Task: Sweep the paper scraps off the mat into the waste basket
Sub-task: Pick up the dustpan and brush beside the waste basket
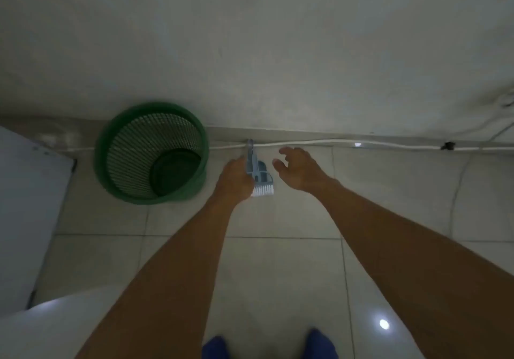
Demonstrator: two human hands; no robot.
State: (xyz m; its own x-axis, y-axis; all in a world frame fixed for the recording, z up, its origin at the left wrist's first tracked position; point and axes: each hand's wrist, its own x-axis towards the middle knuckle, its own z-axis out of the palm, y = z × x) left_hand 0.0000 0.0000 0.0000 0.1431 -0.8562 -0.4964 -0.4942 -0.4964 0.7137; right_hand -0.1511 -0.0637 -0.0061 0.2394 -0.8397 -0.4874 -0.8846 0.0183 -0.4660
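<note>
Both arms reach down toward the tiled floor (278, 247) at the foot of a pale wall (250, 38), and the left hand (235, 179) is closed around a small light-blue hand brush (257, 173). The handle points up toward the wall and the white bristles hang down toward the tiles; behind the brush head sits a blue piece that may be a matching dustpan, though blur makes that uncertain. Held this way the brush looks carried rather than worked, since the bristles do not clearly touch the floor. The right hand (299, 168) hovers just beside the brush with fingers spread and nothing in it — probably about to take the pan part or steady the tool, which is only a guess. The green waste basket (151, 152) stands against the wall just to the left of the brush, close enough that a load could be tipped in with a short move; its inside looks dark and I cannot tell whether scraps lie in it. No mat and no paper scraps show in this view, so the sweeping itself cannot be judged here. A white cable (361, 143) runs along the base of the wall behind the hands — something to keep the bristles clear of.
</note>
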